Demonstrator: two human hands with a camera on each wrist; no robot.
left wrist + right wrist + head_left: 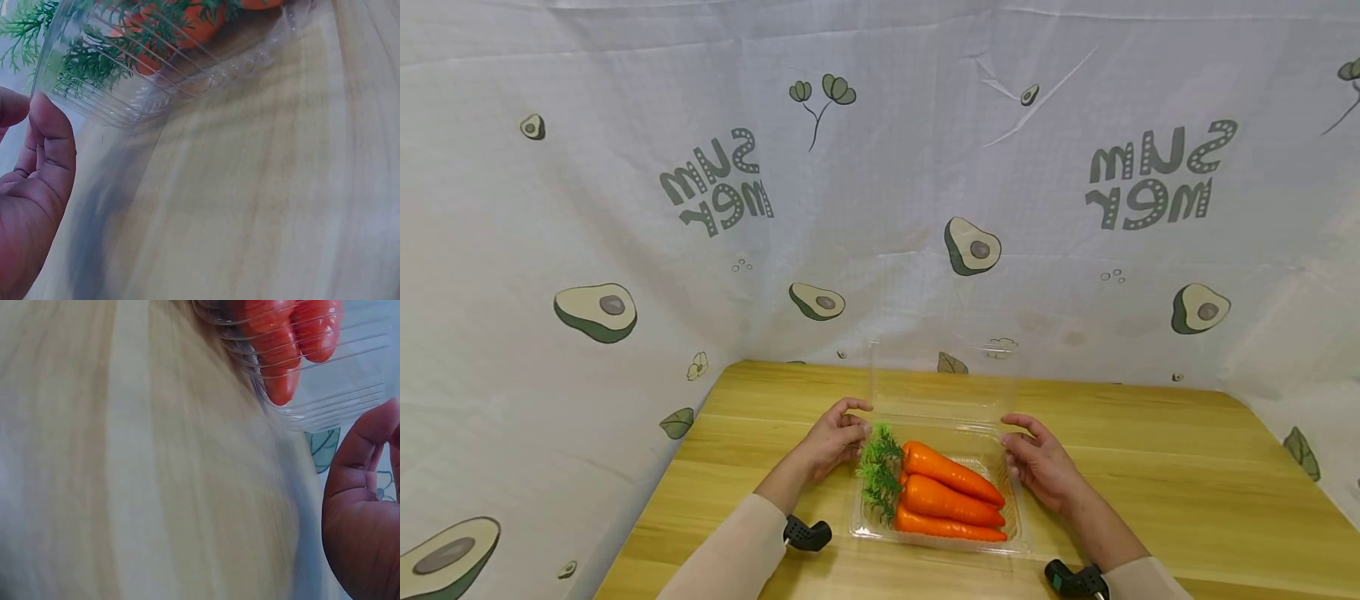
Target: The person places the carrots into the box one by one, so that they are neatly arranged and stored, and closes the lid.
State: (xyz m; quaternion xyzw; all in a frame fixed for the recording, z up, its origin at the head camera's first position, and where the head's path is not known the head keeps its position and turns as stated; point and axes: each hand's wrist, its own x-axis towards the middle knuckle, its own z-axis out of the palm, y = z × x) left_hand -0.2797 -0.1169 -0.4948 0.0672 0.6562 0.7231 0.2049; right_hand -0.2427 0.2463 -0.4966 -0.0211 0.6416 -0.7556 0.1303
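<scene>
A clear plastic clamshell box [940, 543] lies on the table with its transparent lid [943, 387] raised at the back. Inside are several orange carrots [951, 497], their green leafy tops [880, 471] bunched at the left side. My left hand [838, 437] pinches the box's left rim near the hinge, thumb and a finger meeting at the edge in the left wrist view. On the opposite side my right hand [1037, 462] pinches the right rim, its index finger reaching toward the lid. Carrot ends [281, 384] show through the ribbed wall in the right wrist view.
The wooden table [1150, 467] extends to both sides of the box. Behind it hangs a pale cloth [880, 183] printed with avocados and lettering, close to the raised lid. Black devices [807, 534] are strapped at both wrists.
</scene>
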